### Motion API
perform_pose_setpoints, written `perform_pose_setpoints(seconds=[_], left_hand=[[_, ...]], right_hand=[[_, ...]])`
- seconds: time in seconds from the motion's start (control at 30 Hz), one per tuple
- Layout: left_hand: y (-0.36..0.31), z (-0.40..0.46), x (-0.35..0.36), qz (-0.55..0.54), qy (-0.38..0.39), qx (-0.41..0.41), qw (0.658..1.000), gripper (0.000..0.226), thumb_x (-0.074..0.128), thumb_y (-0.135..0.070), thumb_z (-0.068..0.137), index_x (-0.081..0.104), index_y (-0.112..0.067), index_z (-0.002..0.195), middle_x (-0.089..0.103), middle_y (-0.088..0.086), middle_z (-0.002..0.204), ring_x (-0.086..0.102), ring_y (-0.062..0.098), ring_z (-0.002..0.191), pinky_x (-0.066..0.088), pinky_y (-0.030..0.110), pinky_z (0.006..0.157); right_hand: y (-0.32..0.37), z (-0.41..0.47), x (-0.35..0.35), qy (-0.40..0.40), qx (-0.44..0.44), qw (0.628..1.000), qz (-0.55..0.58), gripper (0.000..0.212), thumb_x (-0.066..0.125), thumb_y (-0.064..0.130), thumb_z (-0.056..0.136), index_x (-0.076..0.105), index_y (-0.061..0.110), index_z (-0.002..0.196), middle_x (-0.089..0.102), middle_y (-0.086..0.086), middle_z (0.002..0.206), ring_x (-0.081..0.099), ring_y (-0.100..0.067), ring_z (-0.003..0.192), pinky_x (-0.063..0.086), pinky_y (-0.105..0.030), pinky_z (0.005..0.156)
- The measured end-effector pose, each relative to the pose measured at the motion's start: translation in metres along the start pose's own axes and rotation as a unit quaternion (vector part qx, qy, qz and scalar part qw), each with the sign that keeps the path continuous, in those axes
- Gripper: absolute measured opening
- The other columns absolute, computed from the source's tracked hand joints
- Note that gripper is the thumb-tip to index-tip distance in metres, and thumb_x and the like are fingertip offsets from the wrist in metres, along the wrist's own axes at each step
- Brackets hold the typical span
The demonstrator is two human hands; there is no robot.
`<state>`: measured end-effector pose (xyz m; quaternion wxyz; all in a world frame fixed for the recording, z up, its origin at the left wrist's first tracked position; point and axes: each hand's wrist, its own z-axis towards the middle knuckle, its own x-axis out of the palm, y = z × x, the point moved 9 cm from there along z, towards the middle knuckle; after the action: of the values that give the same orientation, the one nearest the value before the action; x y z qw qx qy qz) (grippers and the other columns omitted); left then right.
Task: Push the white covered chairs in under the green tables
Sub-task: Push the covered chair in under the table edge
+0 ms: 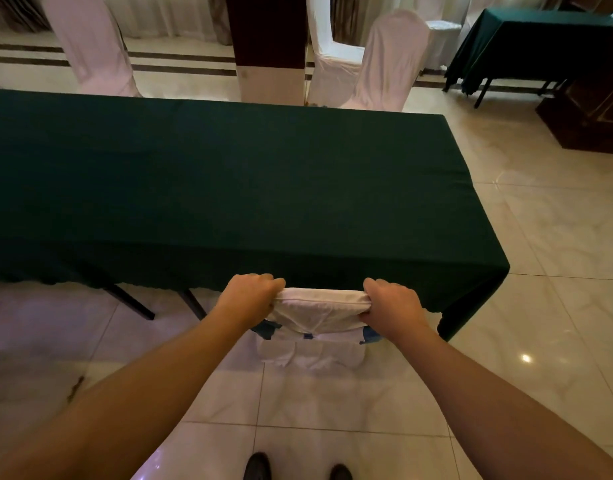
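My left hand [250, 296] and right hand [392, 304] grip the top corners of the chair [317, 318], tucked against the table [228, 188] edge; loose cover may slip, frame beneath likely rigid

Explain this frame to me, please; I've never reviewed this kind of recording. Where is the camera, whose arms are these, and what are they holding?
There is no machine here: a person wears a wide-angle camera on the head, looking forward and down, so the arms are their own. The left hand and right hand each grip a top corner of a white covered chair. The chair's back stands at the near edge of a long table under a green cloth, its seat hidden from view. I see nothing lying on the cloth. Beyond the table stand more white covered chairs, and a second green table is far right. The person's shoes show at the bottom.
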<state>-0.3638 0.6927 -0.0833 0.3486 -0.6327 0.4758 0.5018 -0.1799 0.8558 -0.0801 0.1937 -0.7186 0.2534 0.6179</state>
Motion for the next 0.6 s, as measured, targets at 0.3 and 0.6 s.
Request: perform_pose_setpoints(seconds=[0.3, 0.6], left_hand=[[-0.002, -0.011, 0.011, -0.004, -0.024, -0.023, 0.999, 0.061, 0.084, -0.058, 0.066, 0.030, -0.040, 0.089, 0.054, -0.012, 0.084, 0.045, 0.008, 0.065, 0.036, 0.026, 0.060], [0.012, -0.041, -0.009, -0.166, -0.098, -0.116, 0.974, 0.106, 0.065, -0.087, 0.057, 0.033, -0.039, 0.145, 0.050, -0.006, 0.143, 0.044, 0.023, 0.132, 0.036, 0.047, 0.106]], right_hand=[[0.001, -0.008, 0.015, 0.030, 0.009, 0.999, 0.015, 0.060, 0.086, 0.045, 0.064, 0.027, 0.044, 0.073, 0.041, 0.016, 0.069, 0.040, -0.004, 0.056, 0.022, -0.023, 0.045], [0.040, -0.020, -0.025, 0.053, -0.051, 0.989, 0.129, 0.095, 0.079, 0.065, 0.067, 0.035, 0.035, 0.145, 0.047, 0.008, 0.139, 0.043, -0.017, 0.126, 0.048, -0.041, 0.096]])
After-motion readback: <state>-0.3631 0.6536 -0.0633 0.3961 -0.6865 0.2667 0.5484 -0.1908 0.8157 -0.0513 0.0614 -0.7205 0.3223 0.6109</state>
